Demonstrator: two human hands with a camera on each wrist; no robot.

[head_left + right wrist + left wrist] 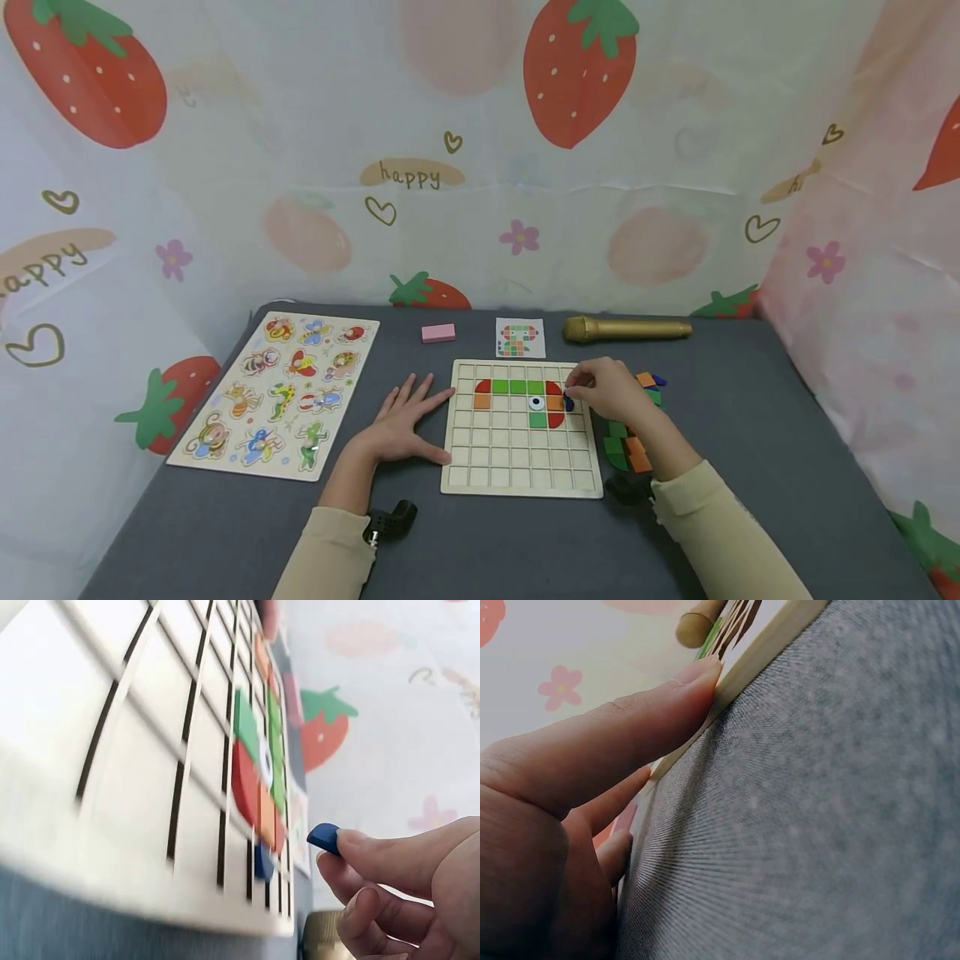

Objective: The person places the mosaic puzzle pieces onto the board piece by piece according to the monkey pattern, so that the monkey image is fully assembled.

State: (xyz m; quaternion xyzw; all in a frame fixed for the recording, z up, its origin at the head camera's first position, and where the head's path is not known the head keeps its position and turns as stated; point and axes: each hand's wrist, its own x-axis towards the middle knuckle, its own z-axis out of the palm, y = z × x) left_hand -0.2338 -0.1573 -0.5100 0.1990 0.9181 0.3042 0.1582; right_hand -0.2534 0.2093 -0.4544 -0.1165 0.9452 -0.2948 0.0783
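A wooden grid board [495, 457] lies on the table, with red, green and orange tiles and a round eye tile [536, 403] in its upper part. My left hand [399, 427] rests with fingers spread, its thumb and index fingertips touching the board's left edge. Over the right side, my right hand [613, 390] pinches a small dark blue tile [324, 838] with one curved edge between thumb and finger. In the right wrist view, the held tile is apart from the board. Another blue tile [262, 862] sits on the board beside an orange tile [266, 816].
Loose green and orange tiles [637, 455] lie right of the board, partly hidden by the right forearm. Behind the board are a picture card [520, 338], a pink block [438, 333] and a gold microphone [628, 330]. An insect-picture puzzle board [262, 396] lies at left.
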